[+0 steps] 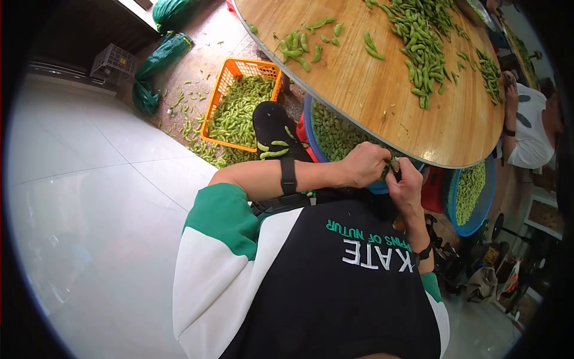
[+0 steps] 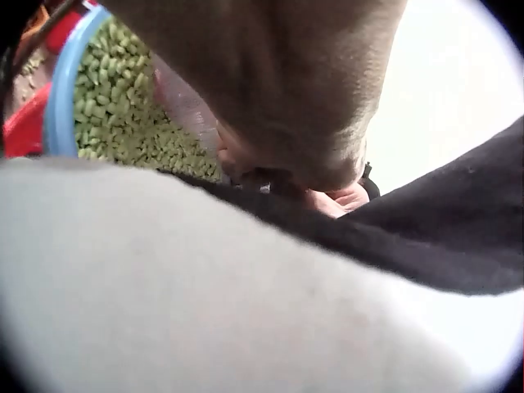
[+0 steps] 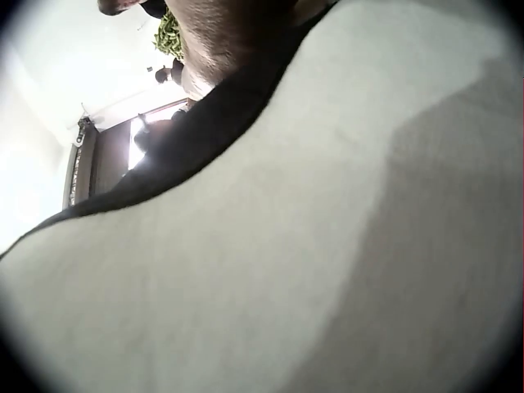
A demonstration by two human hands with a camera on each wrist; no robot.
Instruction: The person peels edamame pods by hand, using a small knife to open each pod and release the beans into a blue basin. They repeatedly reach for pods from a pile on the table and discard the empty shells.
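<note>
In the head view, the left hand (image 1: 366, 164) and right hand (image 1: 407, 186) meet at the table's near edge, fingers curled. Between their fingertips is a small greenish-brown thing (image 1: 394, 163), too small to identify; both hands appear to pinch it. Something dark shows by the right thumb. Below them, a blue tub (image 1: 308, 116) holds shelled green beans (image 1: 335, 133). The left wrist view shows the back of the left hand (image 2: 286, 90) beside the tub's beans (image 2: 119, 98), fingertips mostly hidden. Part of the right hand (image 3: 225, 33) appears in the right wrist view, fingers mostly out of sight.
Green pods (image 1: 426, 57) lie heaped on the round wooden table (image 1: 359, 84). An orange crate (image 1: 213, 102) of pods stands on the floor left of the knee, with loose pods around it. Another blue tub (image 1: 491, 194) of beans and a person in white (image 1: 532, 134) are at right.
</note>
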